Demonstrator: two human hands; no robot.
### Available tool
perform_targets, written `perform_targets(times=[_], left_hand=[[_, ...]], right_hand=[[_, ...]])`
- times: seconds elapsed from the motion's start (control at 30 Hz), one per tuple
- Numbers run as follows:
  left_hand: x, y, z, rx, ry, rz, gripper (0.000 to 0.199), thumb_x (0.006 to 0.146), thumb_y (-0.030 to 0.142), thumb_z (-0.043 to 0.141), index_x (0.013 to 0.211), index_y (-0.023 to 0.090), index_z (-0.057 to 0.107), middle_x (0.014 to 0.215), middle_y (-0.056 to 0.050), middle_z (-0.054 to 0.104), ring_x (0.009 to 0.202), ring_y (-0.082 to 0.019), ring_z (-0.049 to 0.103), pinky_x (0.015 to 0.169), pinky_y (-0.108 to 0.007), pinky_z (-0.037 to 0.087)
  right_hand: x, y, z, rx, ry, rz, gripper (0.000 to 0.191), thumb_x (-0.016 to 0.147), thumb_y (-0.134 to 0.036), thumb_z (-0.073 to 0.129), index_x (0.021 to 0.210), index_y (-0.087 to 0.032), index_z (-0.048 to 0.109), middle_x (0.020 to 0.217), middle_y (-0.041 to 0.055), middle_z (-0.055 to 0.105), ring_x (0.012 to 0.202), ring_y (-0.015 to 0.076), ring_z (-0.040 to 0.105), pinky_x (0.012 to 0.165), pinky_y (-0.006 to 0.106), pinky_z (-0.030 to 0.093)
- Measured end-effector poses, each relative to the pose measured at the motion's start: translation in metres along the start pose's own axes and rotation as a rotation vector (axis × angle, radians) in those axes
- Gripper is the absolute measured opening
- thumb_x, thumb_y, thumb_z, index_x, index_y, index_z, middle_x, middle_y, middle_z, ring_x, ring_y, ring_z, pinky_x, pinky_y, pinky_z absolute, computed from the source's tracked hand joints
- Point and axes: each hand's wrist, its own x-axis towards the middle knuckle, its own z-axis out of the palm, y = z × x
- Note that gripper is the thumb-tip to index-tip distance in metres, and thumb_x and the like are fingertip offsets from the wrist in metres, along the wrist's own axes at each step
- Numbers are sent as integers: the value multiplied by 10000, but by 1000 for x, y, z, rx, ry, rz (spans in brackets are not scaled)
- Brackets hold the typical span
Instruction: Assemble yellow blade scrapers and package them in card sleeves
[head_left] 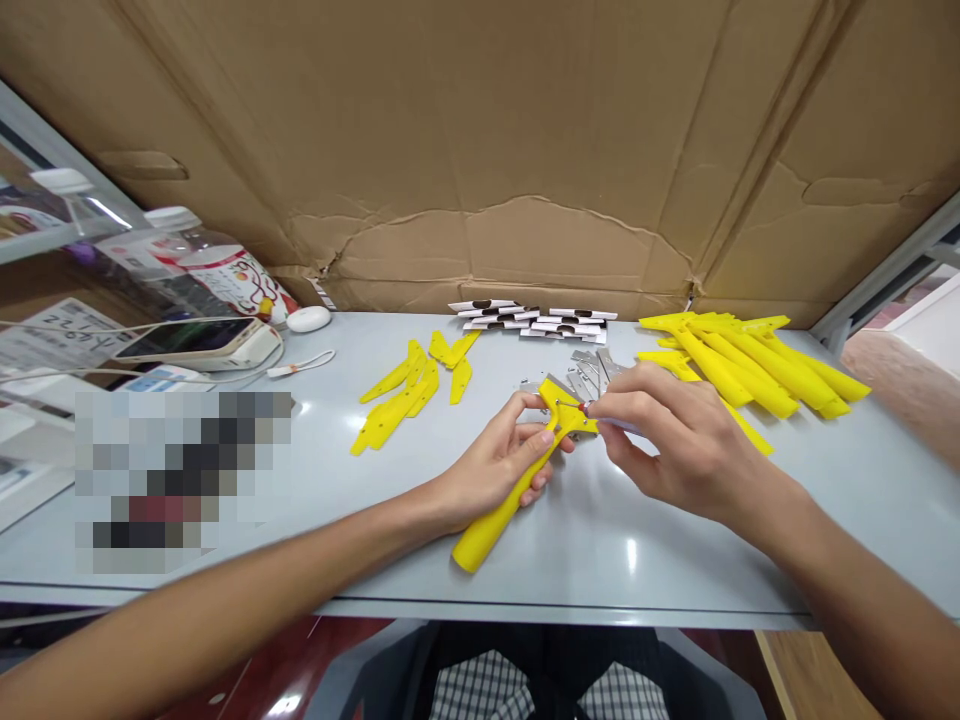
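From where I sit, I can't read a single word or number for certain. On the left, the bottle lying tilted [236, 278] wears a white label with red patches, a curling dark-red design and small lettering too fine for me to make out. A white sheet [69, 335] nearby carries a short line of large dark characters, slanted and too unclear for me to spell out. The blue-and-white card [166, 378] bears markings I can't resolve, and the stacked white packets [534, 320] show dark printed patches, nothing legible to me.
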Motion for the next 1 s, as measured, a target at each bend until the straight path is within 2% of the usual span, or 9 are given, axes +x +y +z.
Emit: perform_targets(times=[0.17, 0.3, 0.47, 0.63, 0.83, 1.0], left_hand=[[1, -1, -1, 29, -19, -2, 371, 1002, 482, 620, 1159, 260, 368, 1021, -41, 662, 548, -55, 509, 467, -206, 419], [2, -1, -1, 42, -23, -1, 369, 1004, 485, 613, 1152, 257, 363, 1039, -44, 653, 556, -52, 513, 468, -202, 420], [1, 0, 0, 52, -22, -6, 366, 1009, 478, 606, 1168, 250, 370, 1031, -44, 655, 554, -51, 511, 469, -201, 427], [0, 1, 0, 49, -13, -7, 361, 1011, 459, 609, 1182, 246, 373, 996, -30, 651, 548, -53, 510, 469, -200, 430], [3, -2, -1, 29, 29, 14, 312, 1032, 433, 576, 1181, 248, 375, 1021, -43, 652, 559, -54, 511, 484, -201, 424], [3, -2, -1, 30, 37, 9, 315, 1025, 429, 590, 1173, 250, 377, 999, -33, 645, 548, -51, 509, 479, -200, 422]], right_hand=[[1, 3, 0, -126, 80, -19, 113, 943, -174, 710, 890, -206, 615, 698, -37, 545, 582, 110, 484, 531, 282, 340], [2, 3, -1, -156, 76, -13, 156, 945, -181, 711, 823, -195, 613, 667, -40, 532, 558, 108, 461, 521, 292, 329], [3, 2, -2, -135, 36, 3, 143, 968, -186, 662, 830, -181, 624, 686, -22, 583, 556, 111, 495, 515, 296, 329], [3, 2, -2, -94, -4, 18, 29, 923, -166, 657, 897, -180, 656, 755, -2, 646, 581, 123, 549, 522, 295, 339], [2, 2, -2, -124, -36, 66, 48, 973, -186, 649, 927, -183, 663, 714, -23, 692, 568, 121, 606, 538, 294, 363], [2, 3, -3, -147, -58, 83, 162, 1022, -283, 633, 909, -169, 653, 712, 0, 744, 557, 143, 663, 527, 306, 358]])
